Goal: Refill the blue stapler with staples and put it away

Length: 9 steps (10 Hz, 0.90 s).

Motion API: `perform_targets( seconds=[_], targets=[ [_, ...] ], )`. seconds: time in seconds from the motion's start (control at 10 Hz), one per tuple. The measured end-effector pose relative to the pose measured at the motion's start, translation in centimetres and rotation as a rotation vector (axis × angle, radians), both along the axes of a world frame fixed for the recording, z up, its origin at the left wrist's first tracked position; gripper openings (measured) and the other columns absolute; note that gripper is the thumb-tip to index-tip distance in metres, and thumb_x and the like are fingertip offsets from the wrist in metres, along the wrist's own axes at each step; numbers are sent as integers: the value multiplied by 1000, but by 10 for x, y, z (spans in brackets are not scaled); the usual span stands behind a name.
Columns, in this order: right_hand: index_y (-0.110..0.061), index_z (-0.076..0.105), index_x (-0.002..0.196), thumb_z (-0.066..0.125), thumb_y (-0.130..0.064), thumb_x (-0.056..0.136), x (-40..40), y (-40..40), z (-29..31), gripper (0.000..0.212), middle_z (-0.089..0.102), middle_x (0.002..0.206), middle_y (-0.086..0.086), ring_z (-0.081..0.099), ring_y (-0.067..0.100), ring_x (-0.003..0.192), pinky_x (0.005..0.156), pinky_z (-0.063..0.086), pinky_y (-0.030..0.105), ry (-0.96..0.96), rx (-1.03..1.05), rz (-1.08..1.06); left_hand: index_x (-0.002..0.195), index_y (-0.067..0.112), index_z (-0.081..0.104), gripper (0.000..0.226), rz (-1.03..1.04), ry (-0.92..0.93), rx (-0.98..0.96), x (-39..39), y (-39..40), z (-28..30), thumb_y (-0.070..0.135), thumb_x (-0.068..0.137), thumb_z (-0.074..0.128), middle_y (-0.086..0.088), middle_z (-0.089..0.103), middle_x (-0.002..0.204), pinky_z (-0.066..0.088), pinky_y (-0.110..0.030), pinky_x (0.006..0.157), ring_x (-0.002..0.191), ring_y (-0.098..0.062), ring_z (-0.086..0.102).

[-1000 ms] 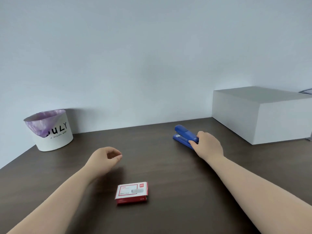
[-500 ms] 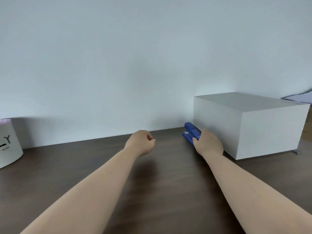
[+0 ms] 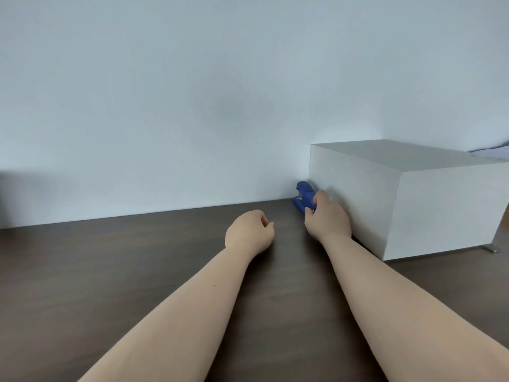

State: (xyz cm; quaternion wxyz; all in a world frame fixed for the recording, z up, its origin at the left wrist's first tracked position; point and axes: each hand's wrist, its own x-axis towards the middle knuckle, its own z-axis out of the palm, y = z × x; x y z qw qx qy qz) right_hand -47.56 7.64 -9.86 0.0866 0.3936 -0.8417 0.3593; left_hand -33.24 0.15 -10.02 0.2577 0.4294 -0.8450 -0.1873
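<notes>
The blue stapler (image 3: 303, 196) lies on the dark wooden desk (image 3: 110, 271) at the back, close to the wall and right beside the left face of a white box (image 3: 399, 199). My right hand (image 3: 326, 220) is closed around the stapler's near end, and only its far half shows past my fingers. My left hand (image 3: 249, 232) hovers over the desk a little to the left, fingers curled loosely with nothing in them. The staple box is out of view.
The white box fills the right back part of the desk. A plain pale wall runs along the desk's far edge. A small metal piece (image 3: 493, 248) shows at the box's right foot.
My right hand has carried the stapler further back and right, against the white box. My left hand followed to the right. The bin and the red staple box have left the view.
</notes>
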Motion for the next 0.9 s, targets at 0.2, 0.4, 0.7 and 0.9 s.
perform_targets(
  seconds=[0.2, 0.4, 0.7, 0.9],
  targets=[
    [-5, 50, 115, 42, -12, 89, 2, 1, -3, 28, 62, 108, 18, 57, 37, 98, 65, 40, 35, 77, 93, -55, 81, 21, 58, 15, -20, 40, 17, 5, 2, -1, 34, 84, 52, 2, 67, 97, 43, -29, 75, 94, -21, 59],
    [-6, 36, 136, 39, -12, 90, 9, 5, -3, 46, 50, 128, 17, 48, 34, 116, 79, 44, 39, 63, 260, -33, 87, 19, 62, 17, -40, 31, 21, 9, 8, 0, 33, 84, 52, 1, 67, 98, 43, -29, 76, 94, -21, 59],
    [-17, 15, 148, 35, -25, 95, 19, 24, -2, 57, 39, 140, 17, 37, 34, 128, 98, 40, 44, 40, 310, 9, 87, 19, 62, 16, -56, 40, 41, 21, 22, 3, 32, 84, 52, 0, 67, 99, 43, -30, 77, 95, -22, 59],
    [-6, 49, 117, 38, -21, 94, 30, 52, -3, 30, 54, 120, 18, 53, 37, 106, 80, 45, 39, 61, 243, 11, 87, 17, 62, 17, -67, 40, 57, 35, 39, 3, 32, 85, 52, -1, 67, 99, 45, -31, 77, 94, -22, 58]
  ],
)
